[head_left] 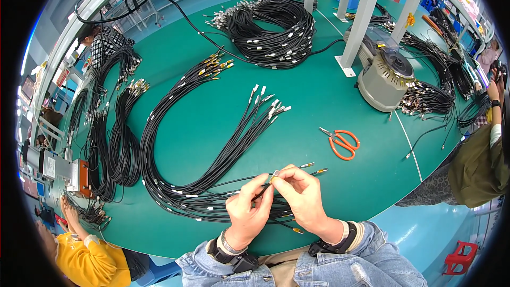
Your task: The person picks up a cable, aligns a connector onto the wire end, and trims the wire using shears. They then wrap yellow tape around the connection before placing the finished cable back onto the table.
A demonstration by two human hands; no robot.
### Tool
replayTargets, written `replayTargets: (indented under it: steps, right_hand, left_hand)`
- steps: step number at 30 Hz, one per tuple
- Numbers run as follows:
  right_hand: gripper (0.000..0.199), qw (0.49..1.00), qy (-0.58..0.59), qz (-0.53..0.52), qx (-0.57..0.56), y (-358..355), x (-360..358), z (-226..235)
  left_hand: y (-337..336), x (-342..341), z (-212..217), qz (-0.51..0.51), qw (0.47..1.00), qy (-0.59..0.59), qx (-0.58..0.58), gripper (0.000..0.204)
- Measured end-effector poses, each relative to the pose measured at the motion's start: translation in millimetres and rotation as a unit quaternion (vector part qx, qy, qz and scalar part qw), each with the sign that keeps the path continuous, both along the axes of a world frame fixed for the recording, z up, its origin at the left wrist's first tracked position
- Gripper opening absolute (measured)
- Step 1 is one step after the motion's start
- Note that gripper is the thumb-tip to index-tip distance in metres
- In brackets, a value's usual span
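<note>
My left hand [248, 208] and my right hand [304, 197] meet near the front edge of the green table, both with fingers pinched. Between the fingertips is the end of a black cable with a small metallic connector [274, 176]; its fine details are too small to make out. A long bundle of black cables [150, 143] curves in a U on the table, and part of it passes beneath my hands. White tags sit along the bundle, with silver and gold connector ends. Orange-handled scissors [342, 143] lie a little beyond my right hand, touched by neither hand.
A large coil of black cables [271, 29] lies at the back. Beside grey metal posts [363, 21] stands a grey motor-like machine [383, 82]. More cable bundles [125, 133] hang at left, near a co-worker in yellow [95, 258]. A red stool [461, 258] is at lower right.
</note>
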State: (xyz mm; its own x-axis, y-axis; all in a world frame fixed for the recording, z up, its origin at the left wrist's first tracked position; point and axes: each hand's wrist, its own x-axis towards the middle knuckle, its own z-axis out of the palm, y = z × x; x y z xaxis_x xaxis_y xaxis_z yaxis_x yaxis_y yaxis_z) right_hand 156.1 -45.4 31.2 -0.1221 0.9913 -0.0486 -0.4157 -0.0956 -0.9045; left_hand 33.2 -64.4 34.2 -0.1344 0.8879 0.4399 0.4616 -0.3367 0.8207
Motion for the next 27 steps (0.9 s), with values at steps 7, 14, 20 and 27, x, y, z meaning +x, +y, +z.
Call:
replayTargets:
  steps: [7,14,20,27]
  right_hand:
    - [0.014,0.999,-0.015,0.039,0.003,-2,3,4]
    - [0.018,0.997,0.054,0.051,-0.009,-3,4,9]
    - [0.01,0.997,0.02,0.052,0.051,0,6,-1]
    - [0.006,0.996,-0.021,0.047,0.071,1,5,-4]
  left_hand:
    - [6,-4,-5,0.002,0.995,0.033,0.091,0.025]
    - [4,-5,-7,0.011,0.997,0.016,0.072,0.023]
    - [4,-5,-8,0.004,0.997,0.018,0.073,0.019]
    - [4,-5,-4,-0.013,0.998,0.023,0.051,0.009]
